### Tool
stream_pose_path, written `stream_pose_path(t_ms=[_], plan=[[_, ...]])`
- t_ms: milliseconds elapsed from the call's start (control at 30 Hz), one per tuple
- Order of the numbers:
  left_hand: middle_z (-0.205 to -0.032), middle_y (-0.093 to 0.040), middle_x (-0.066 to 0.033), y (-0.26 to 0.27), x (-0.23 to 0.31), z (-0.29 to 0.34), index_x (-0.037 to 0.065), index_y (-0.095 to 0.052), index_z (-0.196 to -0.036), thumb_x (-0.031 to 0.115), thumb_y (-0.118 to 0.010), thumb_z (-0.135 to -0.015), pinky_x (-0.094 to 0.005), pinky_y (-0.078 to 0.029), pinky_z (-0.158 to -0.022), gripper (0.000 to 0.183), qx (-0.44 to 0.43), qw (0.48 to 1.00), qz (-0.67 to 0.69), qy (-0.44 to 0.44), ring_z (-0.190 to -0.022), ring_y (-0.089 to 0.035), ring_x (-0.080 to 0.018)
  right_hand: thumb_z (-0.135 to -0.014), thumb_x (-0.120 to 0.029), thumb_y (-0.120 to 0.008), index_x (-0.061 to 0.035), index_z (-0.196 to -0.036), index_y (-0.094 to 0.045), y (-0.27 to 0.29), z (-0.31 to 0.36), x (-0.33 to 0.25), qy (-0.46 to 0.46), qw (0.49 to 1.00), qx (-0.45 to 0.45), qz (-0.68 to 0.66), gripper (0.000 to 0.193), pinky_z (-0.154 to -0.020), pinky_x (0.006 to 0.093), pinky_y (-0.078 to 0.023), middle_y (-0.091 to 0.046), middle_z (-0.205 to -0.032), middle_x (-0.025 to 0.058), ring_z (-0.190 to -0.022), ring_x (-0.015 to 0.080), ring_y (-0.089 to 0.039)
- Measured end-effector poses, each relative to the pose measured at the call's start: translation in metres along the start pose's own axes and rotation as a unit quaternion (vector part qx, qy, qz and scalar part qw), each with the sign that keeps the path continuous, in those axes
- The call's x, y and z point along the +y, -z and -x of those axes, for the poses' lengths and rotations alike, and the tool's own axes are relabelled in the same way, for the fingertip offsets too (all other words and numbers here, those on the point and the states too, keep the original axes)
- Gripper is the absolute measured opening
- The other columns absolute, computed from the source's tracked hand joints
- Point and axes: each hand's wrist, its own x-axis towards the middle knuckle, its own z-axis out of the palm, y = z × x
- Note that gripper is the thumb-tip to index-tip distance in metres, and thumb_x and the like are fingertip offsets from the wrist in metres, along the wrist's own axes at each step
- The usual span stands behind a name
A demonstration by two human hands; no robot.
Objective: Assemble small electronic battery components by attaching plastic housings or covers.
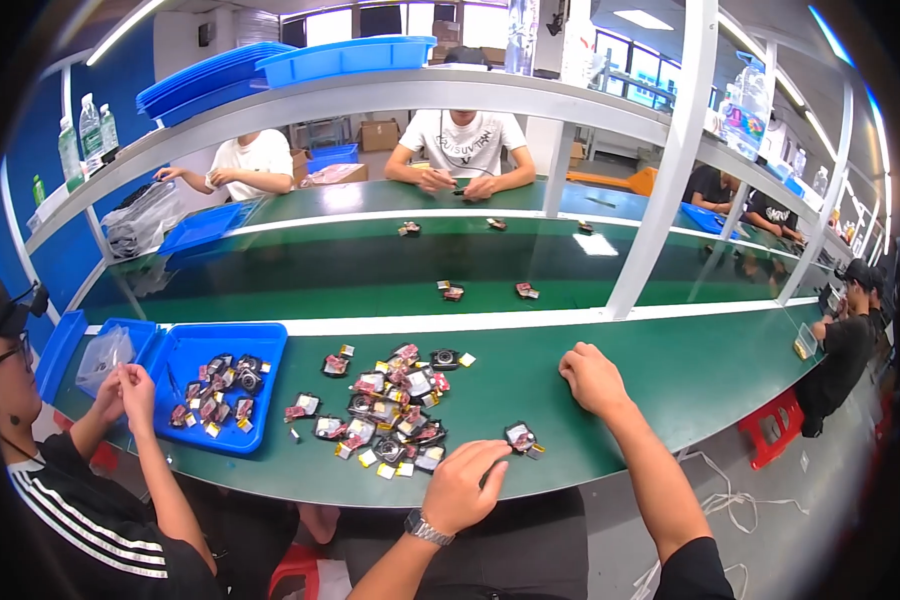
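Observation:
My left hand [462, 484], with a metal watch on the wrist, is open over the table's near edge. Its fingertips reach to a small camera assembly [520, 437] with a black frame and a yellow-tabbed piece; I cannot tell whether they touch it. Farther right, my right hand [592, 378] is above or on the green tabletop [530, 390], fingers curled in. What they hold, if anything, is hidden. Left of my hands lies a heap of similar camera assemblies [395, 400], showing black frames, red circuit boards and white-and-yellow pieces.
A blue tray [275, 370] with more assemblies stands at the left, beside a co-worker's hands [130, 392]. Beyond a white rail, several assemblies [452, 292] lie on a green belt. A white post [660, 170] and shelf [370, 100] cross the view. Another person [460, 150] sits opposite.

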Motion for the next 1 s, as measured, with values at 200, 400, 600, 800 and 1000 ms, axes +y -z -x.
stream_pose_path(t_ms=[200, 400, 600, 800, 1000], plan=[[-0.099, -0.075, -0.0138, 0.006, 0.001, 0.010, 0.000, -0.071, -0.109, 0.002, -0.067, -0.090, -0.0318, -0.058, -0.072, 0.019, 0.036, 0.995, 0.045, 0.086, -0.081, -0.072, -0.0219, -0.088, -0.002, -0.066, -0.0036, -0.089, -0.063, 0.030, 0.036, -0.062, 0.031, 0.961, 0.077, -0.265, 0.003, -0.076, 0.0383, -0.050, -0.060, -0.090, 0.0110, -0.086, 0.0291, -0.060], [-0.098, -0.073, -0.0114, 0.001, 0.029, 0.038, -0.010, -0.066, -0.117, 0.006, -0.059, -0.101, -0.0250, -0.059, -0.067, 0.023, -0.016, 0.838, 0.421, 0.345, -0.079, -0.070, -0.0155, -0.081, -0.001, -0.076, -0.0060, -0.094, -0.070, 0.047, 0.124, -0.143, 0.079, 0.942, 0.096, -0.312, 0.015, -0.074, 0.0382, -0.053, -0.064, -0.090, 0.0102, -0.086, 0.0284, -0.063], [-0.104, -0.071, -0.0156, -0.005, 0.025, 0.062, -0.010, -0.063, -0.121, 0.006, -0.059, -0.102, -0.0279, -0.061, -0.072, 0.026, -0.008, 0.722, 0.572, 0.390, -0.084, -0.071, -0.0189, -0.080, -0.001, -0.076, -0.0067, -0.093, -0.070, 0.025, 0.144, -0.148, 0.078, 0.943, 0.132, -0.296, 0.015, -0.064, 0.0344, -0.052, -0.064, -0.090, 0.0073, -0.076, 0.0247, -0.062], [-0.105, -0.071, -0.0164, -0.004, 0.013, 0.071, -0.009, -0.064, -0.120, 0.004, -0.058, -0.102, -0.0290, -0.062, -0.078, 0.023, -0.030, 0.649, 0.660, 0.377, -0.090, -0.072, -0.0210, -0.078, -0.001, -0.078, -0.0071, -0.094, -0.070, 0.032, 0.142, -0.144, 0.132, 0.948, 0.107, -0.270, 0.018, -0.065, 0.0338, -0.053, -0.064, -0.091, 0.0062, -0.079, 0.0241, -0.061], [-0.114, -0.068, -0.0203, -0.002, 0.004, 0.073, -0.009, -0.065, -0.115, 0.001, -0.062, -0.099, -0.0320, -0.063, -0.077, 0.020, -0.058, 0.629, 0.699, 0.334, -0.092, -0.072, -0.0244, -0.079, -0.003, -0.079, -0.0079, -0.095, -0.070, 0.040, 0.140, -0.138, 0.130, 0.925, 0.069, -0.349, 0.019, -0.067, 0.0323, -0.052, -0.064, -0.092, 0.0056, -0.081, 0.0234, -0.062]])
